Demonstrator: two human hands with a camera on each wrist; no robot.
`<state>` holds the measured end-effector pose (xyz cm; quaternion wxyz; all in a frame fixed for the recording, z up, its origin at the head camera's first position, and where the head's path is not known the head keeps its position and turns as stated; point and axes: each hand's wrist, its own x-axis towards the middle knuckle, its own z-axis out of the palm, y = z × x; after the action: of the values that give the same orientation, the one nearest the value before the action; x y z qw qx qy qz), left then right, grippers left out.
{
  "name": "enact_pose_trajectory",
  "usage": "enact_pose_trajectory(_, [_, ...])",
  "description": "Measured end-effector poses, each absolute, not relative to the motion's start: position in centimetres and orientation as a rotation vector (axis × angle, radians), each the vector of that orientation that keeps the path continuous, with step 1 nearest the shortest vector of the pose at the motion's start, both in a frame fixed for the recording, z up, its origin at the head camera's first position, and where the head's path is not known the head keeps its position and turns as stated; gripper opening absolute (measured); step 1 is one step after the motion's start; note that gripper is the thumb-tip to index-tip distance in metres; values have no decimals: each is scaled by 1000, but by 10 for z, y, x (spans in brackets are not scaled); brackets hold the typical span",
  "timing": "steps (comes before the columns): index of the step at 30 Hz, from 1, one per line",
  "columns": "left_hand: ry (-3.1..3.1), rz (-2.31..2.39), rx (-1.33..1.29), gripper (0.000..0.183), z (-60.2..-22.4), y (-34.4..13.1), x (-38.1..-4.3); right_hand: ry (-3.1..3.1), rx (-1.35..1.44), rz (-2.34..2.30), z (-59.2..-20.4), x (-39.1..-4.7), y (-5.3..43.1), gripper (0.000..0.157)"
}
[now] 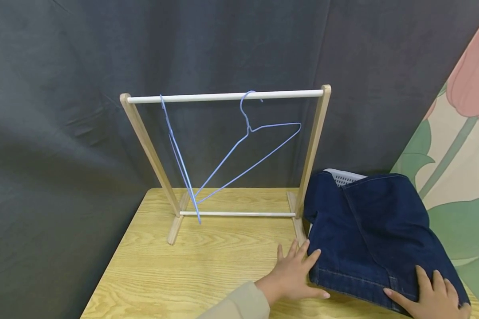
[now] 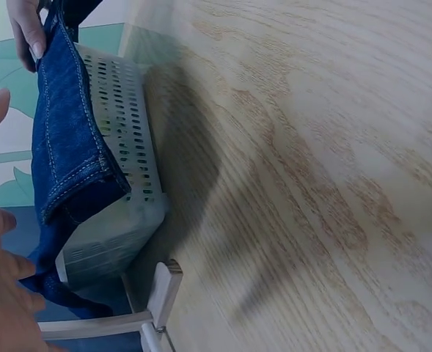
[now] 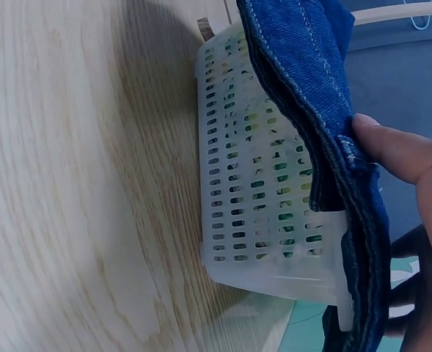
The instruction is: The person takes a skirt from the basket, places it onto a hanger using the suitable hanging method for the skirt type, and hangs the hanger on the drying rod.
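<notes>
A dark blue denim garment (image 1: pixel 367 226), with a stitched waistband and a belt loop, lies draped over a white perforated plastic basket (image 3: pixel 263 176). My right hand (image 1: pixel 439 294) rests on its near right part, fingers spread and thumb against the denim by the belt loop. At the garment's near left corner is my left hand (image 1: pixel 291 272), fingers spread and fairly straight, fingertips close beside the cloth and nothing in its grasp. In the left wrist view the waistband hangs over the basket's side. The denim hides most of the basket's top.
A wooden rack (image 1: pixel 313 155) with a white top rail (image 1: pixel 207 97) stands left of the basket on the wood-grain table (image 1: pixel 223 261). Light blue wire hangers (image 1: pixel 263 126) hang from the rail. Behind is a dark grey curtain (image 1: pixel 231 48); a flower-patterned cloth (image 1: pixel 459 177) is at right.
</notes>
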<state>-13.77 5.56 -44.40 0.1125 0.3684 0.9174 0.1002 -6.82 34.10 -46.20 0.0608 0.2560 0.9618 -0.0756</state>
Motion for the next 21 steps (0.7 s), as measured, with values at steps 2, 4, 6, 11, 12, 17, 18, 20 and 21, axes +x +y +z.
enact_pose_trajectory(2, [2686, 305, 1066, 83, -445, 57, -138, 2882, 806, -253, -462, -68, 341, 110])
enact_pose_trajectory(4, [2679, 323, 1051, 83, -446, 59, -138, 2852, 843, -281, -461, -68, 341, 113])
enact_pose_trajectory(6, [2672, 352, 1036, 82, -448, 60, -138, 2825, 887, -303, -460, -68, 340, 116])
enact_pose_trajectory(11, [2641, 456, 976, 81, -449, 63, -139, 2807, 939, -329, -456, -66, 338, 115])
enact_pose_trajectory(12, [2635, 481, 959, 81, -449, 64, -139, 2802, 943, -331, -455, -66, 339, 115])
enact_pose_trajectory(17, [2607, 581, 874, 80, -448, 69, -140, 2730, 981, -393, -455, -68, 342, 118])
enact_pose_trajectory(18, [2606, 596, 862, 80, -448, 70, -140, 2716, 991, -412, -456, -68, 343, 119])
enact_pose_trajectory(20, [2606, 630, 846, 80, -448, 72, -140, 2692, 1015, -446, -457, -69, 346, 121])
enact_pose_trajectory(21, [2603, 653, 837, 80, -449, 73, -140, 2682, 1025, -464, -458, -70, 347, 123])
